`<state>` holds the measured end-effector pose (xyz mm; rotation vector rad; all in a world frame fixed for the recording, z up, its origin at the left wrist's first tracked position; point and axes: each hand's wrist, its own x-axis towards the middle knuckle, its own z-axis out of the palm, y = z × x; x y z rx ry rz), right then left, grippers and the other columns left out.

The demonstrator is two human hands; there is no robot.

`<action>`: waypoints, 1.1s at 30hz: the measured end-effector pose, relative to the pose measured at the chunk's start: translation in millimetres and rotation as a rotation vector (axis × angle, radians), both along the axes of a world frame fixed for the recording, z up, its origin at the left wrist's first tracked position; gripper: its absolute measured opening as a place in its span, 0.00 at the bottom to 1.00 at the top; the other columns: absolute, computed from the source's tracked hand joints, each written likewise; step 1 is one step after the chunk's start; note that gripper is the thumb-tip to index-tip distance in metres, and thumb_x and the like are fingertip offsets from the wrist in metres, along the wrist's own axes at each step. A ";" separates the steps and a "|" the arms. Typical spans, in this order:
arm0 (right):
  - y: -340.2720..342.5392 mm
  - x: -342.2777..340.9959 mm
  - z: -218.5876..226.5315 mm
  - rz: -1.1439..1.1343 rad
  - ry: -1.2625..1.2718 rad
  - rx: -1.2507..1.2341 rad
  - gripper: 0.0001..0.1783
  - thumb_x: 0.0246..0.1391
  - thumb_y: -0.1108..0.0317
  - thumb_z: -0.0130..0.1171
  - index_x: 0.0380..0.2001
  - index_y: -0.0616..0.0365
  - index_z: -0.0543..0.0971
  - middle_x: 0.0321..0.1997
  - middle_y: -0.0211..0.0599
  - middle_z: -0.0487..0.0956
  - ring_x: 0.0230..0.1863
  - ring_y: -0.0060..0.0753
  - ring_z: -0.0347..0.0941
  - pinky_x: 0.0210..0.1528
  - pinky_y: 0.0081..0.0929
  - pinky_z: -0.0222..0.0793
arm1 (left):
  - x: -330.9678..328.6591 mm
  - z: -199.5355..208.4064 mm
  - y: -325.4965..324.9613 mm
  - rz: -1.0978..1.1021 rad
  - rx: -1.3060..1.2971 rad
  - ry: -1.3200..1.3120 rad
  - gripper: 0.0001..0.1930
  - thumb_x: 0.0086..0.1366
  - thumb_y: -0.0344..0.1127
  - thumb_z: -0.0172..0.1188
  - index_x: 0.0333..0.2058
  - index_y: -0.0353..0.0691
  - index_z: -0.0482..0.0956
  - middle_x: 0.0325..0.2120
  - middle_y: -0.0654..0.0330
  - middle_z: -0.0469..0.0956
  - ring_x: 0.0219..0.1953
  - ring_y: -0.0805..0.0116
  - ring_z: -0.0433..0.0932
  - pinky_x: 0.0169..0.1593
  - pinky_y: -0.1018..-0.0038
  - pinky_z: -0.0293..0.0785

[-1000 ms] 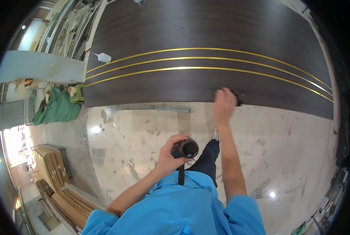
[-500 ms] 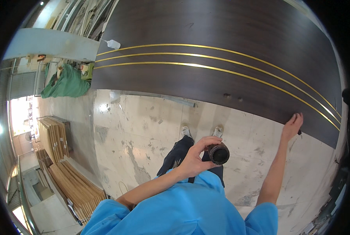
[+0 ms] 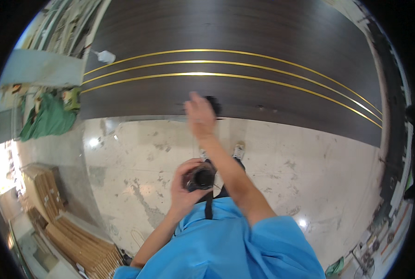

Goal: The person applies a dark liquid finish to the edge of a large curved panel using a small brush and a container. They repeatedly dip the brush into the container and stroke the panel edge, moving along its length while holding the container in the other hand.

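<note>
My left hand [image 3: 182, 186] is wrapped round a dark, round jar [image 3: 202, 177], held in front of my waist with its black round top facing up. Over the near edge of a large dark brown panel [image 3: 281, 104], my right hand [image 3: 201, 115] is smeared by motion. A black patch lies against its right side on the panel; I cannot make out whether this is a held thing or a reflection. Three thin gold strips [image 3: 244, 64] run side by side along the panel. On its far left part lies a small white bottle [image 3: 106, 56] with a thin nozzle.
Stacked brown boards [image 3: 79, 242] stand on the floor at lower left. A green cloth [image 3: 49, 118] hangs beside the panel's left end. Long strips [image 3: 68, 23] are piled at the upper left. The pale floor [image 3: 281, 172] is stained, and assorted gear lines the right side.
My right hand has swept left along the panel's near edge, from its right end to a place in front of me. The jar in my left hand has shifted left in view.
</note>
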<state>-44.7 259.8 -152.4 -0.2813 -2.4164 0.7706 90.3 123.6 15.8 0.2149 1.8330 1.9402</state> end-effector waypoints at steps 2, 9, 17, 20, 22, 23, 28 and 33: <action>-45.0 -31.3 8.6 0.135 0.035 0.001 0.07 0.57 0.69 0.59 0.40 0.54 0.79 0.65 0.44 0.76 0.61 0.50 0.75 0.60 0.41 0.76 | -8.0 1.1 -21.9 0.047 -0.028 0.040 0.41 0.46 0.17 0.76 0.60 0.40 0.69 0.65 0.49 0.69 0.65 0.59 0.73 0.68 0.62 0.71; -104.5 -75.5 23.3 0.376 0.153 0.052 0.09 0.53 0.69 0.59 0.37 0.59 0.77 0.63 0.51 0.76 0.60 0.50 0.77 0.62 0.40 0.75 | -21.3 8.1 -49.4 0.173 -0.103 0.049 0.41 0.46 0.18 0.75 0.60 0.42 0.69 0.64 0.50 0.71 0.65 0.59 0.73 0.69 0.63 0.71; 60.0 27.4 11.1 0.059 0.012 0.103 0.08 0.58 0.69 0.60 0.41 0.53 0.81 0.62 0.46 0.79 0.59 0.50 0.77 0.58 0.45 0.75 | -16.6 0.9 13.0 0.044 0.009 0.069 0.41 0.46 0.17 0.77 0.60 0.41 0.70 0.65 0.51 0.71 0.65 0.60 0.72 0.69 0.63 0.69; 145.3 74.8 3.2 -0.073 -0.010 0.136 0.10 0.58 0.71 0.60 0.43 0.55 0.80 0.63 0.49 0.78 0.60 0.54 0.76 0.62 0.48 0.73 | -6.6 -5.6 56.1 -0.048 0.043 0.102 0.41 0.46 0.17 0.77 0.60 0.41 0.70 0.65 0.51 0.71 0.65 0.61 0.73 0.69 0.64 0.69; 206.0 110.6 -3.6 -0.134 -0.049 0.175 0.10 0.58 0.72 0.62 0.44 0.55 0.80 0.63 0.48 0.78 0.60 0.53 0.76 0.62 0.49 0.72 | 6.5 -10.2 87.5 -0.082 0.031 0.080 0.40 0.48 0.18 0.77 0.60 0.41 0.70 0.65 0.52 0.71 0.64 0.62 0.73 0.69 0.64 0.69; 239.4 129.8 -6.4 -0.160 -0.065 0.199 0.10 0.58 0.73 0.63 0.44 0.54 0.80 0.63 0.48 0.79 0.60 0.53 0.75 0.62 0.49 0.71 | 15.3 -12.8 104.7 -0.092 0.034 0.067 0.40 0.48 0.18 0.77 0.60 0.41 0.70 0.65 0.53 0.70 0.64 0.62 0.73 0.69 0.64 0.69; 410.3 220.6 -19.9 -0.297 -0.040 0.286 0.10 0.64 0.73 0.58 0.48 0.57 0.80 0.63 0.48 0.77 0.63 0.52 0.72 0.65 0.46 0.68 | 63.7 -18.3 195.3 -0.123 0.078 0.000 0.38 0.51 0.18 0.76 0.61 0.42 0.72 0.66 0.53 0.69 0.67 0.62 0.70 0.68 0.64 0.69; 561.8 297.0 -36.6 -0.345 0.009 0.347 0.11 0.68 0.71 0.59 0.51 0.60 0.79 0.62 0.48 0.79 0.64 0.52 0.72 0.67 0.47 0.66 | 98.3 -12.5 265.5 -0.192 0.032 0.039 0.37 0.53 0.23 0.76 0.62 0.45 0.73 0.65 0.57 0.72 0.64 0.62 0.74 0.65 0.64 0.69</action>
